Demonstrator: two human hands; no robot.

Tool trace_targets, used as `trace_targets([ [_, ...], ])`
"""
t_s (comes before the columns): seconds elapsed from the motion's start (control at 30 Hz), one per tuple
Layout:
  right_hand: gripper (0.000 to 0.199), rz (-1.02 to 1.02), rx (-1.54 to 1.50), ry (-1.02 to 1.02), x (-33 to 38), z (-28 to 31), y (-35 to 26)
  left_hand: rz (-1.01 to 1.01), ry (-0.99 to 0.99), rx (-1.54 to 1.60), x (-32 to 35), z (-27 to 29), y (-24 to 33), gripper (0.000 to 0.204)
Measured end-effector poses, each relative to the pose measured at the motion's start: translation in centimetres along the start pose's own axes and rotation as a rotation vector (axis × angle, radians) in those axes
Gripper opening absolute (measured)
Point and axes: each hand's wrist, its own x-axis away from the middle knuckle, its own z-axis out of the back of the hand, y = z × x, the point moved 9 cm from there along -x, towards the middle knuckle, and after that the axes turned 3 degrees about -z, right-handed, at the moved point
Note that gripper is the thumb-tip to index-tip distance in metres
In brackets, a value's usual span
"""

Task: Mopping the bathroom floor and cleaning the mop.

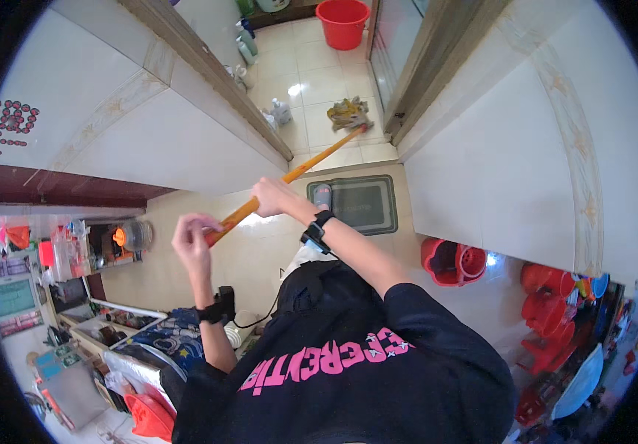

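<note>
A mop (319, 157) with an orange-yellow wooden handle runs slantwise from my hands to the tiled floor past the doorway. Its yellow and grey cloth head (350, 114) lies bunched on the tiles there. My right hand (276, 197) is wrapped round the middle part of the handle. Nearer the handle's upper end, my left hand (194, 235) curls its fingers on the wood, thumb side toward the pole. Dark straps with small devices sit on both wrists.
The doorway is narrow, between white tiled walls (481, 163). A green-grey mat (363, 203) lies before the threshold, my slippered foot (322, 196) on it. Bottles (280, 111) line the left inside. A red bucket (342, 24) stands far back; a red mop bucket (452, 262) is at right.
</note>
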Motion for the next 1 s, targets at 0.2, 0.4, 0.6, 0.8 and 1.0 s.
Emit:
trace_targets([
  [0.2, 0.011, -0.083, 0.035, 0.077, -1.5, 3.6, 7.5, 0.095, -0.012, 0.181, -4.0, -6.4, -3.4, 0.017],
  [0.4, 0.008, 0.006, -0.055, 0.263, -8.6, 10.6, 8.2, 0.081, 0.073, 0.358, -15.8, -7.3, -0.8, 0.009],
  [0.6, 0.007, -0.001, -0.076, 0.303, -11.0, 15.4, 10.6, 0.001, 0.017, 0.502, -21.1, -10.6, 1.4, 0.009],
  [0.8, 0.008, 0.069, -0.117, 0.381, -11.7, 16.7, 11.1, 0.071, -0.023, 0.49, -22.7, -11.5, 1.7, 0.01],
  [1.0, 0.008, -0.172, -0.048, 0.303, -10.0, 17.0, 18.8, 0.077, -0.254, 0.548, -21.4, -13.9, 4.4, 0.01],
])
